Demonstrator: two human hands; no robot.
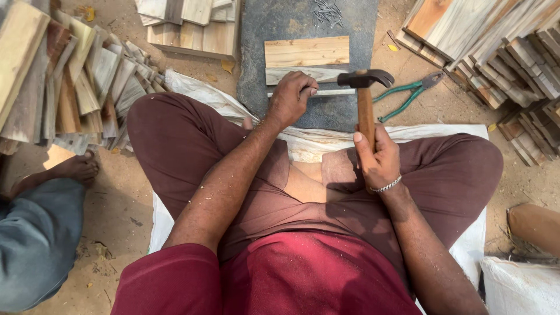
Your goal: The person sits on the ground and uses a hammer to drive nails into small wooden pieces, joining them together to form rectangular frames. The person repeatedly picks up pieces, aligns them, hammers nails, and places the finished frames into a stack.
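You sit cross-legged on a white sack (192, 87) spread over sandy ground, with a heap of offcut boards (64, 76) at your far left and another person's bare foot (76, 168) just beside it. Your left hand (290, 98) reaches onto the dark slab (291, 23) that serves as your worktop, its fingers (308, 90) pinched together at the near edge of a thin pale strip (326, 92); whether a nail sits between them cannot be told. Behind the strip lie a narrow slat (303, 73) and a broader plank (307, 51), side by side and not visibly joined, so by the look of it the nailing has barely begun and nearly all the fastening is left. Loose nails (328, 11) lie in a small pile at the slab's far end. Your right hand (377, 157) is wrapped tight round the wooden handle of a hammer (365, 93), its black head raised just above the strip's right end. Green-handled pliers (408, 93) rest on the ground beside the slab, and stacked planks (496, 41) fill the far right.
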